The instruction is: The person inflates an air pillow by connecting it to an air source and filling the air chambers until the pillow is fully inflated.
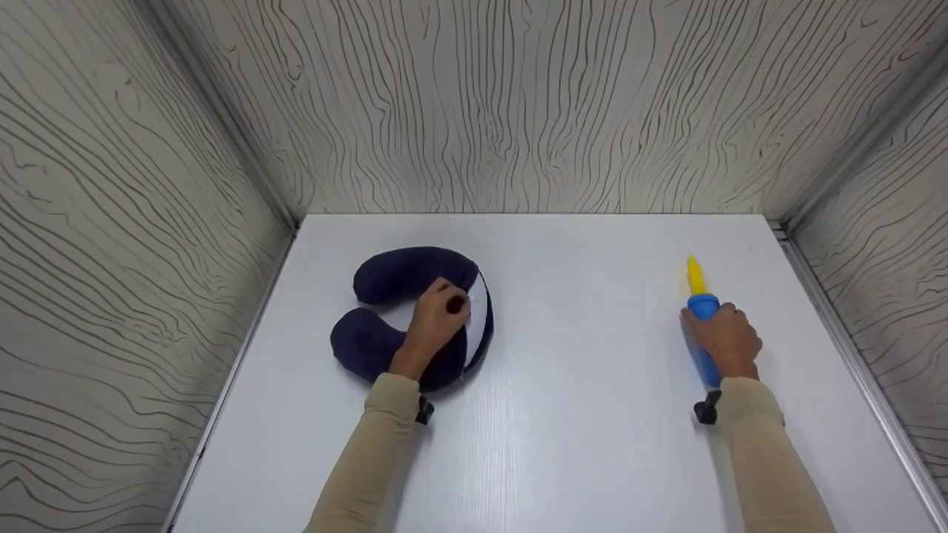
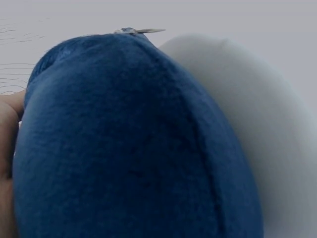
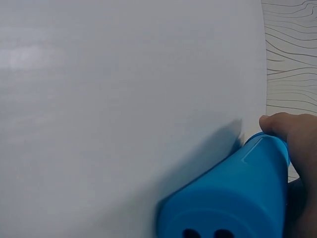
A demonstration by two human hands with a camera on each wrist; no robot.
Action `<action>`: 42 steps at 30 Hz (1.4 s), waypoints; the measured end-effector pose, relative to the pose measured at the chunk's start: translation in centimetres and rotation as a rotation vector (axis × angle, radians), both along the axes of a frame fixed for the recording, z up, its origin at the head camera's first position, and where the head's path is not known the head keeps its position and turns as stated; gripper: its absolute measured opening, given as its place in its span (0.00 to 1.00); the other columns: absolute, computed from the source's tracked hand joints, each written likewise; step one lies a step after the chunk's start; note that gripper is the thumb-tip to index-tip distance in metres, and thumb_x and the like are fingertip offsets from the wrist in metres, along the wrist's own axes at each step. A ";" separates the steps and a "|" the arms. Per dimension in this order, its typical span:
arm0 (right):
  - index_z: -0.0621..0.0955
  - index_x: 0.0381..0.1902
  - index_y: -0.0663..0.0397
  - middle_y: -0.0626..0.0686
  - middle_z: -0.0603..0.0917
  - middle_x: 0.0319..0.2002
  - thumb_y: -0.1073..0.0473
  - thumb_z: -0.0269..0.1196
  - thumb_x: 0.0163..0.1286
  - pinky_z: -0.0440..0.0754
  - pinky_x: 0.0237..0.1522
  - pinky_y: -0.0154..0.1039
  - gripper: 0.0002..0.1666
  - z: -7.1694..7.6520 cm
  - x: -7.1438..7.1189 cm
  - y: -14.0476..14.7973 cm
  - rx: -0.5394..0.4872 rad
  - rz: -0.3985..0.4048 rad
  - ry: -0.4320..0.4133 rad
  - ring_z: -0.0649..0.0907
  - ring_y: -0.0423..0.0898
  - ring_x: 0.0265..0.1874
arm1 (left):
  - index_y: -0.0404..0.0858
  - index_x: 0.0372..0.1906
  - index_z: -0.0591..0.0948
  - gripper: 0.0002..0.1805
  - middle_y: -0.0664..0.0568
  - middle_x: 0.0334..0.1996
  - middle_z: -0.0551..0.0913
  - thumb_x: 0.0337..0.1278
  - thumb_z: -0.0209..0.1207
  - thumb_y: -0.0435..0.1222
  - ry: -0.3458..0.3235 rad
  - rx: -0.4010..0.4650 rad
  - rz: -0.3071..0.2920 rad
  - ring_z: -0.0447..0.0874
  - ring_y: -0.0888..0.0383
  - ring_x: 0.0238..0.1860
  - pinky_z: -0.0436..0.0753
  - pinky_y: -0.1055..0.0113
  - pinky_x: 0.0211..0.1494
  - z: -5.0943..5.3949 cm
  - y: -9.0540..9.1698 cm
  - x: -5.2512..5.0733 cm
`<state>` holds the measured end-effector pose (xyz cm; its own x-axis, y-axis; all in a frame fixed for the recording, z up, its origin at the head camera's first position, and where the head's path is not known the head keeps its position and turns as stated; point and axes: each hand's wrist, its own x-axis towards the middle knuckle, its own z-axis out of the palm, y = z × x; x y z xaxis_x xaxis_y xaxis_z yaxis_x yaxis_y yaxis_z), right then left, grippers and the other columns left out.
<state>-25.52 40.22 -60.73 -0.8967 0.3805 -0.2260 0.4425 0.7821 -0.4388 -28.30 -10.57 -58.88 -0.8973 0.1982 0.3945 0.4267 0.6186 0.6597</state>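
Observation:
A navy U-shaped neck pillow (image 1: 400,270) lies at the left of the white table, its two ends pointing left. Along its right side the cover gapes and a white inner part (image 1: 478,318) shows. My left hand (image 1: 438,318) is over the pillow, thumb and forefinger curled together at the edge of the white part; what exactly they pinch is too small to tell. In the left wrist view the blue cover (image 2: 124,134) hides most of that hand. At the right, my right hand (image 1: 727,337) grips a blue hand pump (image 3: 233,193) with a yellow nozzle (image 1: 695,275), lying along the table.
The white table (image 1: 578,414) stretches between the two hands. Wood-grain panels (image 1: 503,104) rise behind it and on both sides, with metal rails (image 1: 866,370) along the edges. Black straps (image 1: 707,409) sit at my wrists.

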 end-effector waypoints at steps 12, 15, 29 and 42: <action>0.59 0.72 0.83 0.80 0.70 0.59 0.25 0.51 0.76 0.79 0.61 0.74 0.62 1.0 0.5 0.2 0.011 0.025 -0.033 0.77 0.75 0.54 | 0.34 0.41 0.90 0.05 0.46 0.41 0.83 0.63 0.67 0.29 0.002 0.005 -0.001 0.83 0.53 0.42 0.87 0.62 0.46 0.0 0.0 0.0; 0.60 0.72 0.84 0.81 0.70 0.58 0.26 0.51 0.77 0.80 0.59 0.74 0.61 1.6 0.6 0.1 0.040 0.047 -0.004 0.77 0.75 0.53 | 0.34 0.41 0.90 0.05 0.46 0.41 0.83 0.62 0.68 0.29 0.011 0.003 0.000 0.83 0.53 0.41 0.87 0.63 0.46 -0.1 0.0 0.0; 0.80 0.55 0.78 0.76 0.82 0.48 0.43 0.63 0.77 0.84 0.36 0.68 0.37 5.1 -0.2 -3.6 0.192 0.140 0.369 0.84 0.74 0.43 | 0.36 0.41 0.90 0.04 0.49 0.42 0.83 0.64 0.67 0.30 -0.024 -0.005 0.006 0.83 0.55 0.42 0.87 0.64 0.46 0.0 0.1 0.1; 0.88 0.43 0.68 0.65 0.90 0.33 0.53 0.65 0.76 0.75 0.21 0.40 0.19 6.9 -1.0 -10.5 0.137 0.317 0.448 0.83 0.53 0.22 | 0.35 0.40 0.90 0.04 0.48 0.40 0.84 0.63 0.68 0.29 -0.041 0.002 0.019 0.82 0.55 0.41 0.86 0.64 0.46 0.5 0.5 0.1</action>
